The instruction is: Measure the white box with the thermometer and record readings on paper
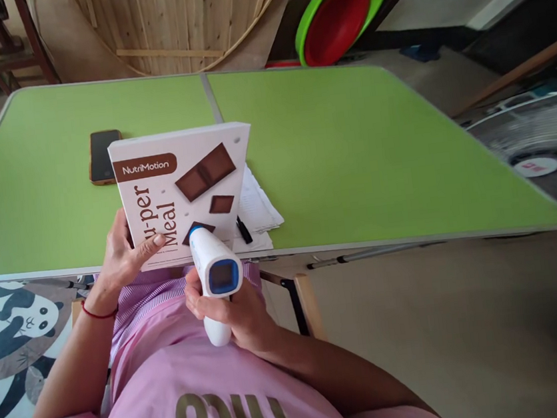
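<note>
My left hand [125, 253] grips the lower left side of a white box [157, 203] with "NutriMotion" and chocolate pieces printed on it, its thumb across the front. The box stands tilted at the near edge of the green table [353, 153]. In my right hand [234, 311] is a white and blue handheld infrared thermometer [217, 263], held by its handle. Its blue-framed screen faces me and its tip points at the box's lower front; whether they touch I cannot tell. Behind the box lie papers [260, 204] and a black pen [244, 230], partly hidden.
A phone [105, 156] in an orange-brown case lies on the table, left of the box. Beyond the table stand a round wooden board [176, 19] and green and red basins [338, 24]. A fan [534, 153] is at the right, a wooden chair [13, 44] at the far left.
</note>
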`<move>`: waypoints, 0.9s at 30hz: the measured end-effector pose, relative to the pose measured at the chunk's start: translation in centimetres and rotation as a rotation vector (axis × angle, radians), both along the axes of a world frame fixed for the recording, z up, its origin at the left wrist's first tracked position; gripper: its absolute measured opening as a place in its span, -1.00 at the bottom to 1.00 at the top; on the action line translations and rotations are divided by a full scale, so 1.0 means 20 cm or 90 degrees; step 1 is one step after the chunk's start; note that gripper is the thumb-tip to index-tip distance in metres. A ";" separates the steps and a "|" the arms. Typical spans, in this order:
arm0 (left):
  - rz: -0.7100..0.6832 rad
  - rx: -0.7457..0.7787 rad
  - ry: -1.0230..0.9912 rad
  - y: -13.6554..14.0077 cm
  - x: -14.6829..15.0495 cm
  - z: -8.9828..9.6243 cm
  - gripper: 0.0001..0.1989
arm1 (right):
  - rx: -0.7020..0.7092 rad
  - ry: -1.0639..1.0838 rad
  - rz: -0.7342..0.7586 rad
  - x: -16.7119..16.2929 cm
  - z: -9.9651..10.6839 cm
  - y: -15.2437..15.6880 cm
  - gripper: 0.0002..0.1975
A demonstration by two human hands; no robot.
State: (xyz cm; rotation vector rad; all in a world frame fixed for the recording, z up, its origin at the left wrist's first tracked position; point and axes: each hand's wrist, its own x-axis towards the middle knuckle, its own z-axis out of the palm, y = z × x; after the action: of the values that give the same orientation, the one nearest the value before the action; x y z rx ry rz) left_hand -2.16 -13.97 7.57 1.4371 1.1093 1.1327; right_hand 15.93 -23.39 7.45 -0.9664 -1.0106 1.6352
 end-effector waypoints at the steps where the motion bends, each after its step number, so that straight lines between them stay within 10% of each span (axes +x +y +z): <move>1: 0.000 -0.002 -0.001 0.00 0.00 0.00 -0.36 | -0.006 0.006 0.011 0.00 0.01 0.00 -0.80; 27: -0.013 0.005 0.007 0.02 -0.01 -0.03 -0.34 | -0.028 0.060 0.022 -0.02 -0.04 0.01 -0.74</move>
State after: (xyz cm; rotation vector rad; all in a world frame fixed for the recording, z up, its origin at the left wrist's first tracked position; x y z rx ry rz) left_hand -2.26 -13.66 7.00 1.4586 1.0962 1.1172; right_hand 15.50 -23.14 6.71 -0.8975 -0.9357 1.7219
